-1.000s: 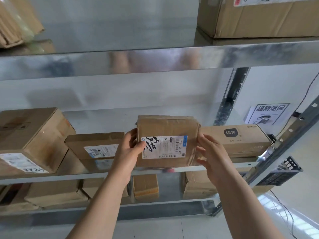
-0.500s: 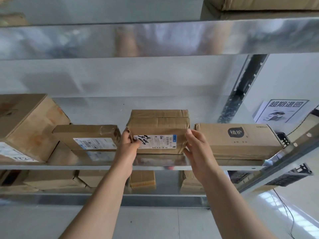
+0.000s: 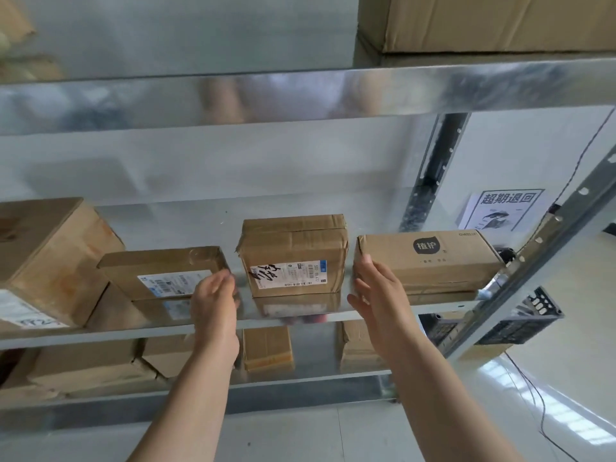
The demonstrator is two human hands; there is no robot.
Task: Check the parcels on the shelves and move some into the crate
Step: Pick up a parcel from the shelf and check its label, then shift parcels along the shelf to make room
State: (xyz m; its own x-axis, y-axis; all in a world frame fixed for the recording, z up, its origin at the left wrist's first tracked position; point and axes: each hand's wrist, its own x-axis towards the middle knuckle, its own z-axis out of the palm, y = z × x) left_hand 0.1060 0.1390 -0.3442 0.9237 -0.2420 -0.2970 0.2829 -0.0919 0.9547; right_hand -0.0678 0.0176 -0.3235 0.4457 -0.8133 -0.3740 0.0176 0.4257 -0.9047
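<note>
Galvanised steel racking stands against a pale wall. The middle shelf [image 3: 100,331] carries a row of cardboard parcels.

**Parcel.** The parcel [image 3: 293,248] stands at the centre of this shelf, near its front edge and clear of its neighbours on both sides.
- Build: small brown carton, heavily taped, with creased and slightly bulged corners.
- Expected handling: light, fairly stiff, not fragile. The tape is glossy and may slip.
- Recommended hold: one hand on each side face, palms flat, thumbs at the front.

**Hands.**
- The left hand [image 3: 215,301] hovers just left of the parcel. Its fingers are loosely curled and hold nothing.
- The right hand [image 3: 376,295] hovers just right of the parcel. Its fingers are extended and hold nothing. The fingertips overlap the end of the long box [image 3: 430,261]; contact cannot be confirmed.

**Writing.**
- The label [image 3: 290,275] on the parcel's front shows a black handwritten scrawl, a barcode and a printed code. All are too small to read.
- The long box bears a dark badge reading "植护".
- The flat parcel [image 3: 160,261], to the left, has a white barcode label. Its text is illegible.
- The notice [image 3: 500,210] on the wall is headed "超期退回".

**Destination.** A dark latticed crate [image 3: 520,320] sits low at the right, partly hidden by the rack upright.
</note>
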